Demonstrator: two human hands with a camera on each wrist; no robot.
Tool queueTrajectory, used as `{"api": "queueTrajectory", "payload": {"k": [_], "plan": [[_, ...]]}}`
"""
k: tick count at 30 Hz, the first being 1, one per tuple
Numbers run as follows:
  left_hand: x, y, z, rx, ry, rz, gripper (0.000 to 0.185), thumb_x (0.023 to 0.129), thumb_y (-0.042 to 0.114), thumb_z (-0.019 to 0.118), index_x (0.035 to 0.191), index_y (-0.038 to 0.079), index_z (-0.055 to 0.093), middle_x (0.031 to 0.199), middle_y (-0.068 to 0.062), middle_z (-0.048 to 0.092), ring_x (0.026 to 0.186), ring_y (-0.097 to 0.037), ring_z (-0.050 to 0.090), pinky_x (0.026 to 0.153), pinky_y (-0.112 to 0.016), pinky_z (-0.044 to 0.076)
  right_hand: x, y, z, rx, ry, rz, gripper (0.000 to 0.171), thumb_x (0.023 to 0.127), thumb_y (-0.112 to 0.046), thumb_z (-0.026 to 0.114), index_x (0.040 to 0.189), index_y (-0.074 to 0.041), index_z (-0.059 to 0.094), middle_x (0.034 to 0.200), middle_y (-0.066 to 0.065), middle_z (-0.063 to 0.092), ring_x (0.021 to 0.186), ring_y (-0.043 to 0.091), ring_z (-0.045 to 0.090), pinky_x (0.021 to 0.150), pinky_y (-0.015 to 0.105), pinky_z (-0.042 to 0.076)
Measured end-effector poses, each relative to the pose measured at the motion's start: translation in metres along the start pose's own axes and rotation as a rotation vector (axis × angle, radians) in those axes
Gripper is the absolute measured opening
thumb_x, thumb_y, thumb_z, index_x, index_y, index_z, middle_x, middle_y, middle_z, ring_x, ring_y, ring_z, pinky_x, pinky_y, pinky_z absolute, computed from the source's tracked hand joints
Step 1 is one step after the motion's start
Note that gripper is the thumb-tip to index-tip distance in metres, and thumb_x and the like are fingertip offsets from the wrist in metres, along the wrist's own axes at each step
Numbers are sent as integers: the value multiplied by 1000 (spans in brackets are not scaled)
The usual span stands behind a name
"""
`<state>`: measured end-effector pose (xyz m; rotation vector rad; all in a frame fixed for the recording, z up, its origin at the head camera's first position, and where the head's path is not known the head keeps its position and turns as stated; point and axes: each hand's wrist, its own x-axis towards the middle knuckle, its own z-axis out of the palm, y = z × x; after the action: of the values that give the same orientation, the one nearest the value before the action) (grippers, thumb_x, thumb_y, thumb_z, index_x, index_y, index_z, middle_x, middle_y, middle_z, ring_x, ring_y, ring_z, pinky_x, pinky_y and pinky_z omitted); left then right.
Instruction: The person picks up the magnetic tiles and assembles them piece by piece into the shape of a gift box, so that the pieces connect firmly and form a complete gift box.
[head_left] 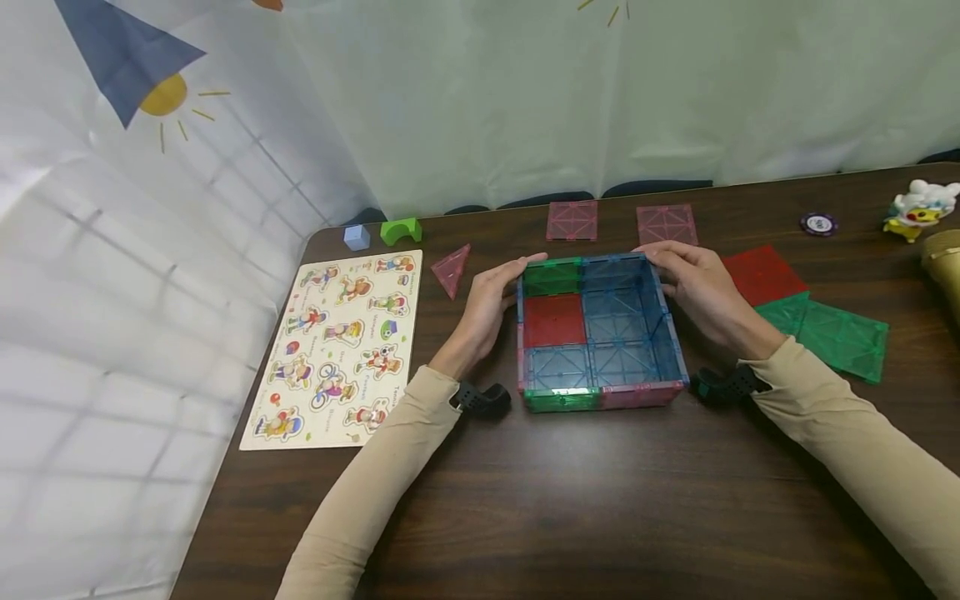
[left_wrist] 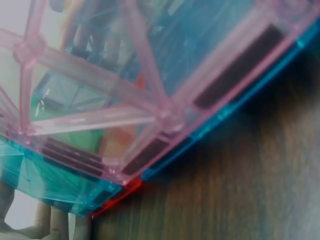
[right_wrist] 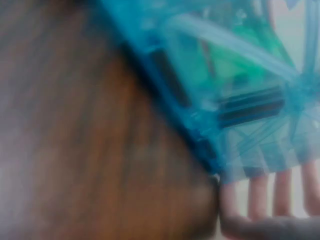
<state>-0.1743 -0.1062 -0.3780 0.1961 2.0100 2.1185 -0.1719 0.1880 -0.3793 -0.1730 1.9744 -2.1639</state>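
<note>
A beige rectangular board (head_left: 318,356) lies left, green square plastic tiles (head_left: 847,340) right. Between them, left hand (head_left: 483,307) and right hand (head_left: 703,292) grip a multicoloured translucent box (head_left: 641,397) (red floor panel (head_left: 555,321) inside) at its far corners.

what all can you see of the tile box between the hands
The box is square, shallow and open-topped, built of mostly see-through, plastic-looking tiles, many with lattice ribs. Its floor has one red tile and three blue. The near wall is green and pink, the far green and blue, the right blue. The left hand and right hand hold its far corners; whether it sits flat on the table is unclear.
</note>
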Motion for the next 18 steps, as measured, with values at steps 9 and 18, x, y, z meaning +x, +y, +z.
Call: {"api": "queueTrajectory", "payload": {"k": [9, 18], "plan": [[-1, 1, -2, -12, -27, 4, 44, 114, 25, 43, 145, 0, 61, 150, -9, 58, 139, -22, 50, 120, -54, 33, 8, -6, -5, 170, 14, 57, 9, 103, -15, 68, 112, -15, 71, 109, -3, 69, 95, 16, 58, 81, 29, 53], [-1, 2, -4, -13, -61, 2, 43, 114, 23, 42, 147, 0, 59, 153, -8, 56, 142, -20, 46, 121, -56, 31, 11, -9, -14, 374, 9, 133, 18, 102, -3, 66, 116, -13, 64, 104, -1, 73, 87, 16, 68, 78, 31, 56]]}}
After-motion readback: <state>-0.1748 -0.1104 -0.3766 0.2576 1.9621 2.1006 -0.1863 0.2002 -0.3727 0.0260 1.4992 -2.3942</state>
